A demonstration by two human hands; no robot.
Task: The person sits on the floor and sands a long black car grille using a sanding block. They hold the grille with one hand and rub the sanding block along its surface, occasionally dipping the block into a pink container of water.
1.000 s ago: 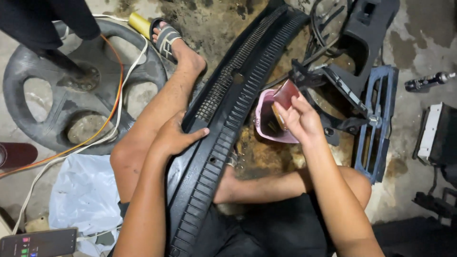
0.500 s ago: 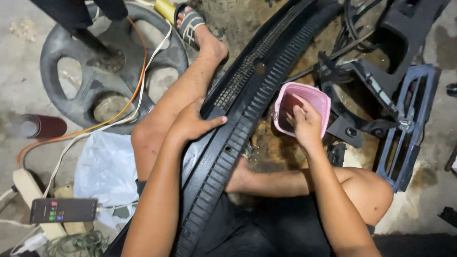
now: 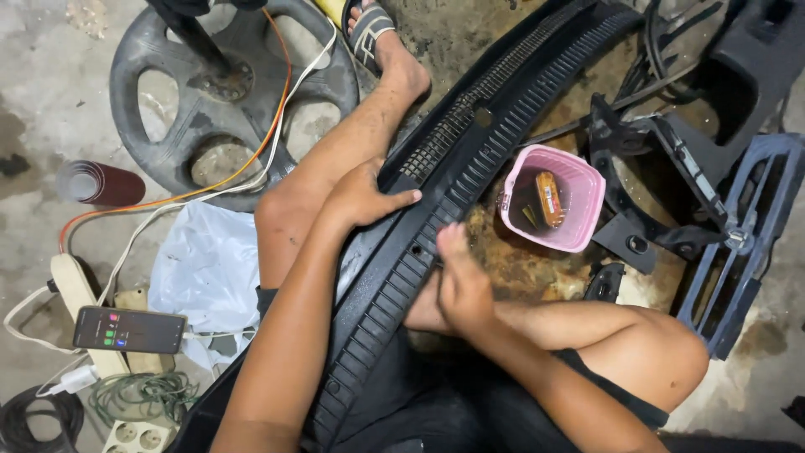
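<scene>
Head view, down over crossed legs on a stained concrete floor [image 3: 33, 101]. At far left, a dark smartphone with a lit screen [image 3: 128, 330] lying on a cream power strip [image 3: 74, 294], green coiled wire [image 3: 138, 394] below, crumpled white plastic sheet [image 3: 205, 268] beside the thigh, maroon cylinder [image 3: 99, 183] and dark steering wheel [image 3: 226, 92] further up, orange and white cables trailing across. Centre: long black ribbed plastic cowl panel [image 3: 470, 159] running diagonally across the lap. Left hand [image 3: 365, 197] spread flat, palm down, pinning the panel's upper edge, gripping nothing. Right hand [image 3: 461, 281] closed loosely, fingertips pinched at a small hole on the panel's lower rib; any small part held there too hidden to tell. Best done, by judgement, with the left palm bearing down firmly and the fingertips square to the hole. At right, a pink slotted plastic basket [image 3: 587, 197] with small items inside, near the panel; black brackets and a grey-blue vent frame [image 3: 742, 252] crowding the reach beyond.
</scene>
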